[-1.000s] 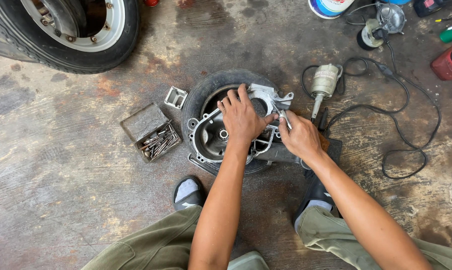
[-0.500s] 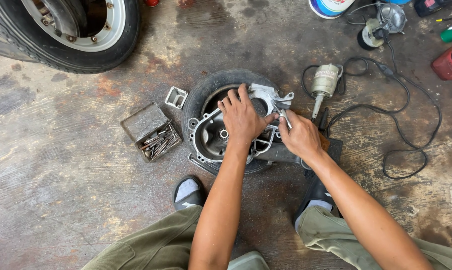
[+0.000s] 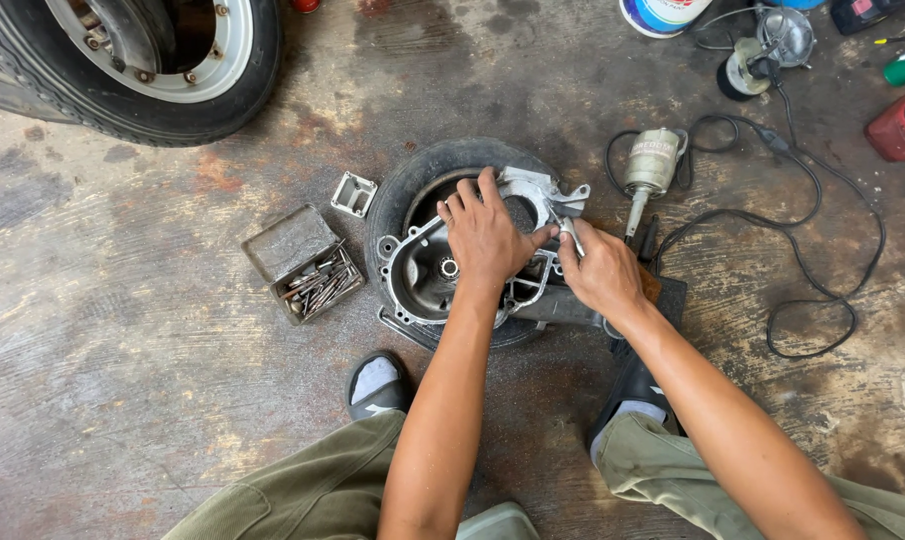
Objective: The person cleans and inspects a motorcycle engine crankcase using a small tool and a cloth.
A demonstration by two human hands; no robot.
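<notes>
Head view, looking down at a stained concrete floor [image 3: 123, 330]. The left hand [image 3: 488, 240] lies palm down on a grey metal casing [image 3: 428, 265], arm extended straight forward from the lower edge; its fingers [image 3: 473, 195] are spread narrow and pressed flat over the casing's upper rim, thumb angled right. The casing rests inside a small black tyre [image 3: 398, 195] laid flat on the floor, between the person's knees and just ahead of the two shoes. The right hand [image 3: 603, 270] comes in from the lower right, forearm slanting across the frame, wrist bent inward; its fingers are curled closed around a thin silvery tool [image 3: 571, 235], whose tip meets the casing's right edge just beside the left thumb. What kind of tool it is cannot be told.

Left of the tyre: an open metal tin [image 3: 303, 265] of bits and a small square bracket [image 3: 354, 194]. Right of the tyre: a corded grinder [image 3: 653, 170] with its black cable [image 3: 823, 290] looped over the floor. Upper left: a large wheel [image 3: 148, 60] with a light rim. Olive trousers [image 3: 303, 490] fill the bottom edge.
</notes>
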